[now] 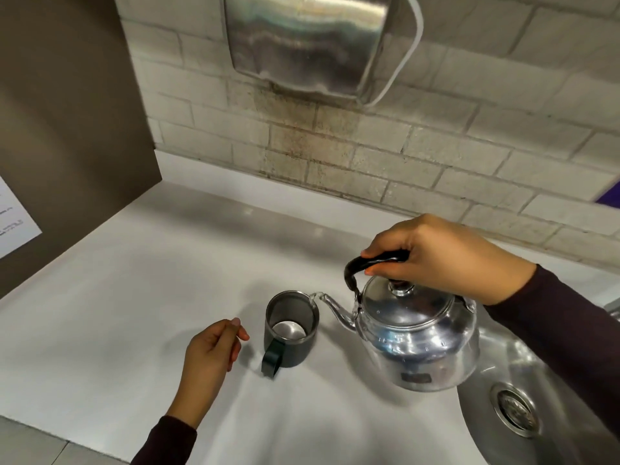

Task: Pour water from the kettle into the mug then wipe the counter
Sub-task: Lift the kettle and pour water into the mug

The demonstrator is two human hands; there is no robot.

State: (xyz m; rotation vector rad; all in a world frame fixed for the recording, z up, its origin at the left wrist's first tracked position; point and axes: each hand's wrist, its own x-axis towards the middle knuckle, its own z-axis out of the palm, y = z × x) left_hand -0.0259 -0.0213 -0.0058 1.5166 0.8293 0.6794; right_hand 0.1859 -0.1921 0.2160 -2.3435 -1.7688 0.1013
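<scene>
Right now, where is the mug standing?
In the head view, the dark mug stands on the white counter, between the empty left hand and the steel kettle, whose spout reaches its rim.

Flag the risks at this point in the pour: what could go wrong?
1. The kettle's spout meets only the near rim of the mug, so water could likely run down outside onto the counter.
2. The left hand is beside the mug, not holding it; a nudge from the spout might tip it.
3. The right hand grips the handle just above the lid; if the water is hot, steam may reach the fingers.
</scene>
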